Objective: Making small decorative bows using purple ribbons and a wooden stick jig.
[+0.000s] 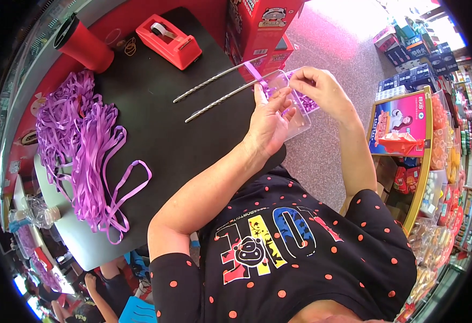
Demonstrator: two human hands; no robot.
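At the table's edge, both hands' grips hold a clear plastic box (295, 107): left hand (268, 121) beneath, right hand (322, 89) above.

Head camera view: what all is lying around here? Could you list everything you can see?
clear plastic box: one, see-through with purple pieces inside, at the table's edge, between both hands
metal rods: two, silver, twisted, lying side by side on the black mat, ends toward the box
purple ribbon pile: one heap, purple, left part of the table
tape dispenser: one, red, far side of the mat
cylinder container: one, red with dark lid, far left corner
rubber bands: a few, tan, beside the dispenser
cartons: stacked, red, behind the box
shop shelves: packed with goods, right side
left hand: against the box
right hand: pinching at the box's top
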